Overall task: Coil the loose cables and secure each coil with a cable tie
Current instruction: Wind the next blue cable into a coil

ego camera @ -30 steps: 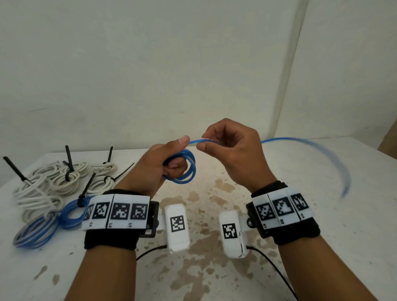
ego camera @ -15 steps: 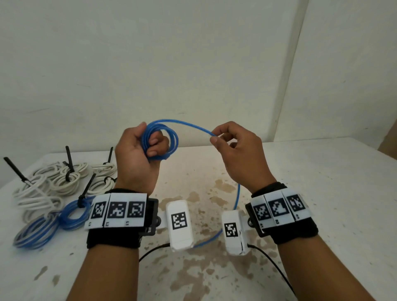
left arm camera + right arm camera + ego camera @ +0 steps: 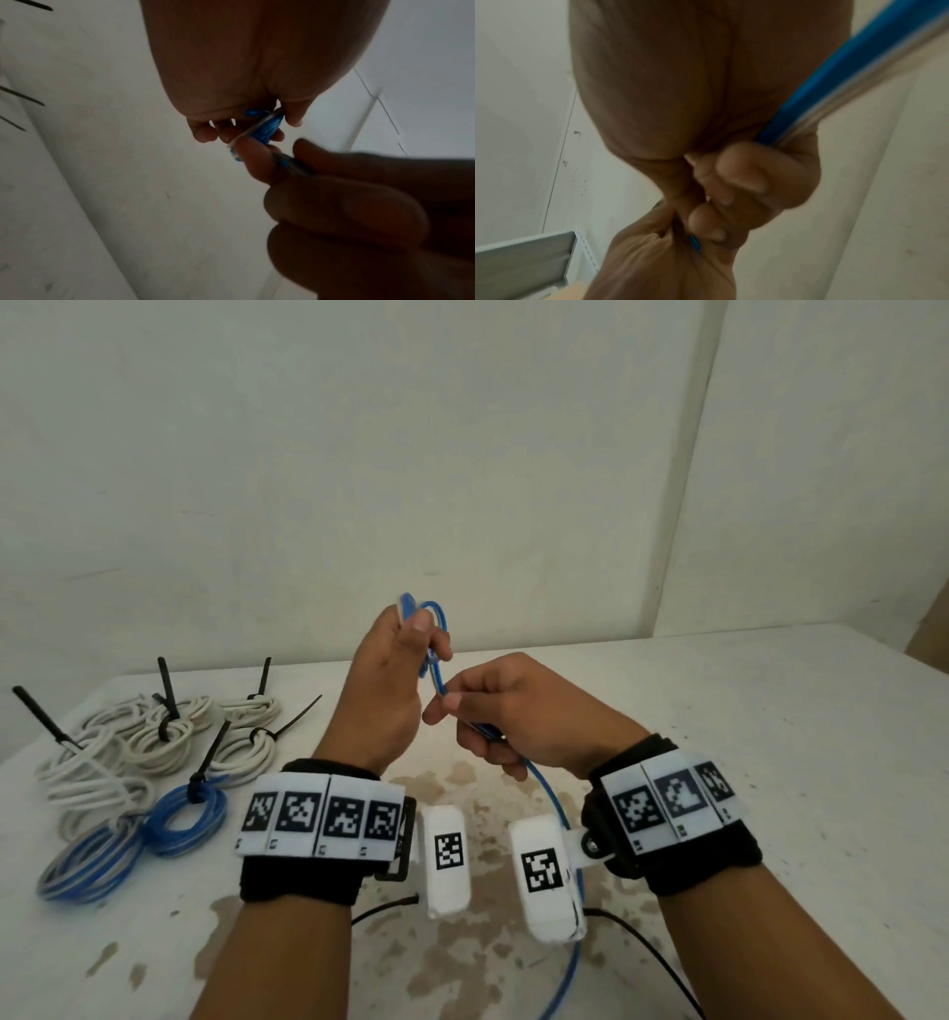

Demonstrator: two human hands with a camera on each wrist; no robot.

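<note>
A small coil of blue cable point(image 3: 436, 629) is held up above the table by my left hand point(image 3: 395, 670), whose fingers are curled round its loops. The coil point(image 3: 267, 130) shows between those fingertips in the left wrist view. Just below and to the right, my right hand point(image 3: 493, 716) grips the loose run of the same blue cable point(image 3: 552, 801), which passes down under the wrist and off the frame's lower edge. That cable point(image 3: 834, 77) crosses the palm in the right wrist view. Both hands nearly touch.
At the left of the stained white table point(image 3: 770, 762) lie several white coils point(image 3: 159, 737) with black cable ties point(image 3: 167, 690) sticking up, a tied blue coil point(image 3: 187, 814) and a blue-grey coil point(image 3: 90, 865). Walls stand close behind. Black wrist leads point(image 3: 647, 958) trail near the front.
My left hand has risen and turned, so the coil now stands edge-on. My right hand has dropped lower and closer to the left, sliding down the cable's loose run.
</note>
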